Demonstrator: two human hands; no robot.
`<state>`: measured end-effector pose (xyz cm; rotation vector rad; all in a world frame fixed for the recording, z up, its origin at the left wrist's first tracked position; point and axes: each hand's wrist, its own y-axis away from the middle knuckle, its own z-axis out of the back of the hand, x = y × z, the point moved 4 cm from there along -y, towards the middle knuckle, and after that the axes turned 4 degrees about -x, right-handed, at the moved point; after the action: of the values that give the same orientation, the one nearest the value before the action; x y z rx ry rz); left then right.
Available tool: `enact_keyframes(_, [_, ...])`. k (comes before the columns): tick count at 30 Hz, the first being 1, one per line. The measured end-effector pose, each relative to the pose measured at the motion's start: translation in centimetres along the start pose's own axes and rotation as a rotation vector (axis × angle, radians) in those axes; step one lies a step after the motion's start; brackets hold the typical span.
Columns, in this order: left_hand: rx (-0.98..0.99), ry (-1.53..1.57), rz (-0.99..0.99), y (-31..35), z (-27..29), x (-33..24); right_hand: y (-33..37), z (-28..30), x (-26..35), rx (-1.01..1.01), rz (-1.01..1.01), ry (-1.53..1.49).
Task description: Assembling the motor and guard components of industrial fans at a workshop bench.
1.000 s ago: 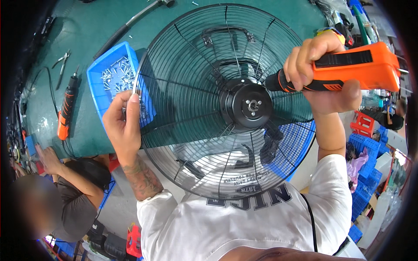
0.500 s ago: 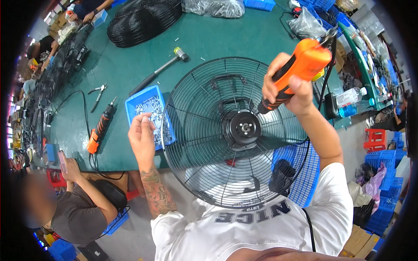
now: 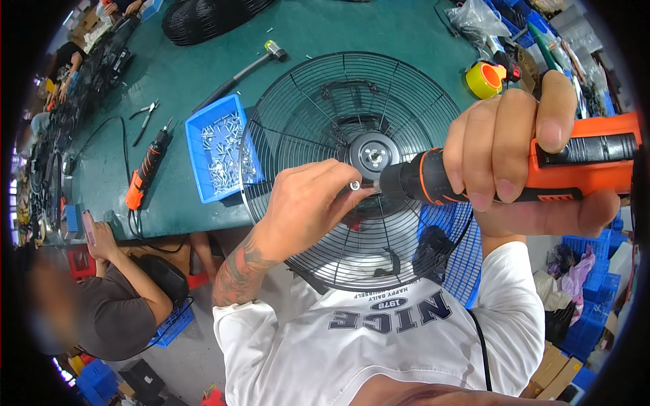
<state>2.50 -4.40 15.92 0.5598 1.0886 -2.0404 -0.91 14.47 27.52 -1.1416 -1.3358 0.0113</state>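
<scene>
My right hand grips an orange and black electric screwdriver, held sideways over a black fan guard. Thumb and fingertips of my left hand pinch a small silver screw beside the screwdriver's nose. The bit's tip lies at those fingertips; whether it touches a screw I cannot tell. Beneath both hands, the round wire guard rests partly on the green table and overhangs its near edge. A round black hub marks its centre. Left of the guard sits a blue bin of loose screws.
A second electric screwdriver, pliers and a mallet lie on the table's left half. A yellow and orange tape roll stands at the right. Stacked black guards are at the back. A seated person holds a phone at left.
My right hand has lifted the screwdriver off the hub and turned it sideways, nearer the camera. My left hand has moved right from the screw bin to the screwdriver's tip.
</scene>
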Motion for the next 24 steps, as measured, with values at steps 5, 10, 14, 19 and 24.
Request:
enact_keyframes(5, [0.022, 0.016, 0.001, 0.5, -0.3, -0.1, 0.3, -0.2, -0.9, 0.032, -0.02, -0.012])
enact_keyframes(10, [0.032, 0.055, 0.002, 0.7, -0.5, -0.1, 0.3, -0.4, -0.8, 0.018, -0.058, 0.003])
enact_keyframes(14, [-0.015, 0.114, 0.01, 0.9, -0.5, 0.7, 0.2, -0.4, -1.5, 0.026, -0.073, 0.017])
enact_keyframes(19, [-0.003, 0.112, 0.028, 0.9, -0.5, 1.2, -0.2, -0.2, -1.9, 0.046, -0.094, 0.046])
enact_keyframes(24, [0.02, 0.108, 0.024, 0.5, -0.4, 1.5, -0.5, -0.2, -2.3, 0.042, -0.093, 0.056])
